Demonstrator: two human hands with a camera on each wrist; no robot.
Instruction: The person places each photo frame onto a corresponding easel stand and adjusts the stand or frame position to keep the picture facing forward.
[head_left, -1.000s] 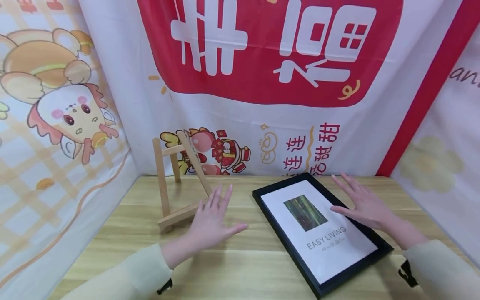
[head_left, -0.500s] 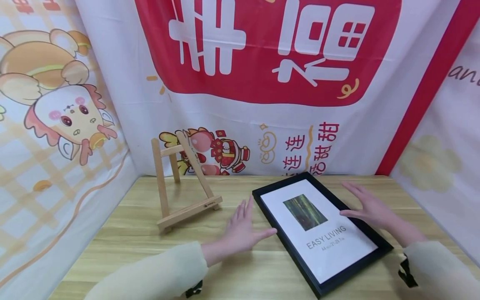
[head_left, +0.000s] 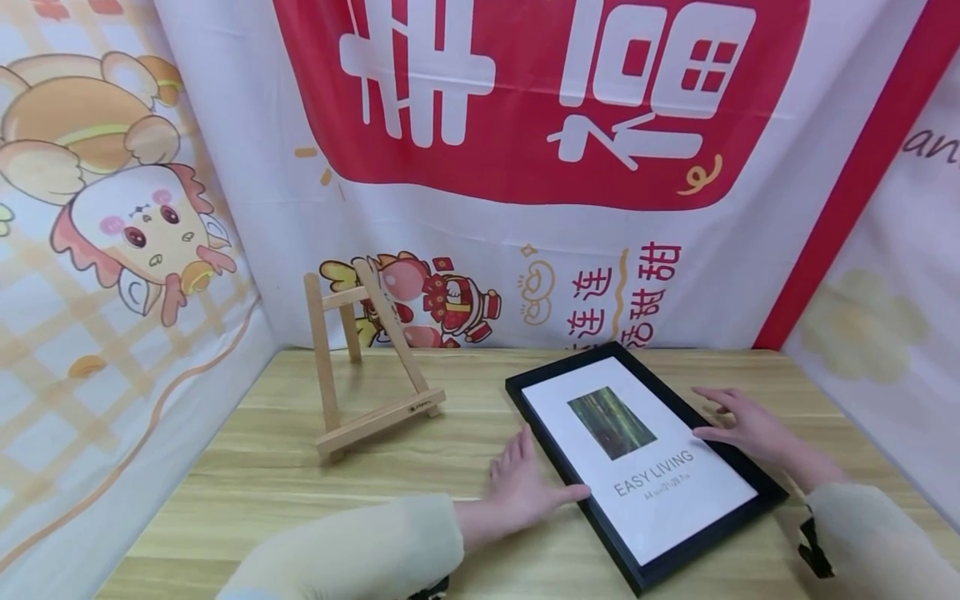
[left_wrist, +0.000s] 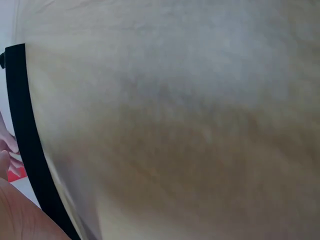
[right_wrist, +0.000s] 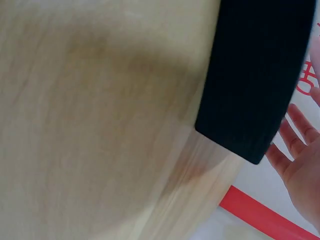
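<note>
A black picture frame (head_left: 675, 504) lies flat on the table, a white "EASY LIVING" sheet with a small dark picture behind its front. Along its left side is my left hand (head_left: 513, 493), fingers extended and thumb reaching onto the black border. My right hand (head_left: 753, 429) is at the opposite side, thumb over the border and fingers beyond the outer edge. The right wrist view shows those fingers (right_wrist: 298, 142) fairly straight, close against the frame's side (right_wrist: 255, 75). In the left wrist view only part of the left hand (left_wrist: 25, 215) shows beside the frame's dark edge.
A small wooden tabletop easel (head_left: 381, 422) stands upright left of the frame. The wood-grain table (head_left: 247, 500) meets a printed white and red cloth (head_left: 480, 192) at the back, with further cloth walls left and right.
My left hand has moved right and nearer, from beside the easel to the frame's left side. The right hand has shifted slightly closer to the frame's right edge. Frame and easel stay put.
</note>
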